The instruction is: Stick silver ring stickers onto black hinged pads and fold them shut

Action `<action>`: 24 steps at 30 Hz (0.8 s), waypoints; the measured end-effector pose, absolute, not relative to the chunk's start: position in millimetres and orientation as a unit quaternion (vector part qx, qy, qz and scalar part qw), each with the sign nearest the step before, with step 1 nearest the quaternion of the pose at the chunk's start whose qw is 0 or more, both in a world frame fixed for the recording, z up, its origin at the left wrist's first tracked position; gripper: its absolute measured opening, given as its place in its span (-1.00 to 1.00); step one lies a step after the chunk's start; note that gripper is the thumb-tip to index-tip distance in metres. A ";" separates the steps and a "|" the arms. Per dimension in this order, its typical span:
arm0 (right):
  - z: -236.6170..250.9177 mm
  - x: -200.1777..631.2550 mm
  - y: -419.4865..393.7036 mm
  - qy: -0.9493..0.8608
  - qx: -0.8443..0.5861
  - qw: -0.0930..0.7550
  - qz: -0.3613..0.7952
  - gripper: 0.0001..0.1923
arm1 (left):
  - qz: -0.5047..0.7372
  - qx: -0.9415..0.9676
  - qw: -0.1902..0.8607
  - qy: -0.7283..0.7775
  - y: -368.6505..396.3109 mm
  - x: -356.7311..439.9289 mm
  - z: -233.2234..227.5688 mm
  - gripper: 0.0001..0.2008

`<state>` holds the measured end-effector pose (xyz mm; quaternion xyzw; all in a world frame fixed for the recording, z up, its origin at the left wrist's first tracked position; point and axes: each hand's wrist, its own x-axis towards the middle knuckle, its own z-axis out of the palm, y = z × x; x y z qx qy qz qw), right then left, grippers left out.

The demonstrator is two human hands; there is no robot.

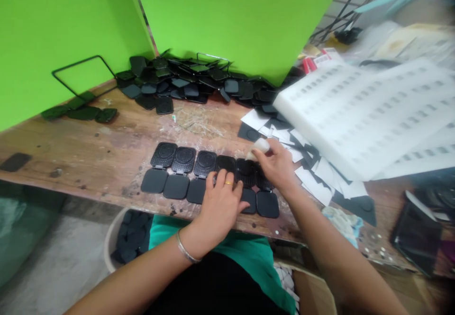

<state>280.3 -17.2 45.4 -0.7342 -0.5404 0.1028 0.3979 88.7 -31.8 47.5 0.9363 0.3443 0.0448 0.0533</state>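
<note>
A row of black hinged plastic cases (185, 159) lies opened flat along the near part of the wooden table. Their upper halves show ridged circular patterns, while the lower halves (176, 186) are smooth. My left hand (220, 201) rests on the middle cases with fingers apart, covering part of them. In my right hand (279, 166) is a small white bottle (261, 145), tilted with its narrow end down over the upper halves toward the right of the row. Whether its tip touches a case I cannot tell.
A heap of black cases (192, 83) lies along the green wall. White and black pieces (320, 182) are scattered at right beside white foam sheets (362, 116). A crumpled cloth (343, 222) sits near the front edge. Below, a tub (110, 244) holds black pieces.
</note>
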 end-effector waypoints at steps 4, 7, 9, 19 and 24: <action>49.5 290.2 -34.8 -0.520 -0.754 0.389 0.098 -0.78 | 0.041 0.937 0.055 0.344 -32.1 88.9 49.1 -0.48; 52.6 291.3 -49.1 -0.505 -0.755 0.396 0.136 -0.75 | 0.039 0.936 0.058 0.346 -33.6 90.9 50.1 -0.49; 52.0 291.2 -54.6 -0.475 -0.753 0.416 0.183 -0.72 | 0.042 0.932 0.066 0.353 -35.0 91.8 50.5 -0.52; 40.7 280.4 -25.2 -0.337 -0.665 0.586 0.318 -0.66 | 0.094 0.906 0.058 0.408 -25.4 57.1 49.1 -0.58; 33.7 263.7 -4.4 -0.352 -0.659 0.578 0.329 -0.67 | 0.090 0.904 0.044 0.415 -21.4 45.7 42.0 -0.61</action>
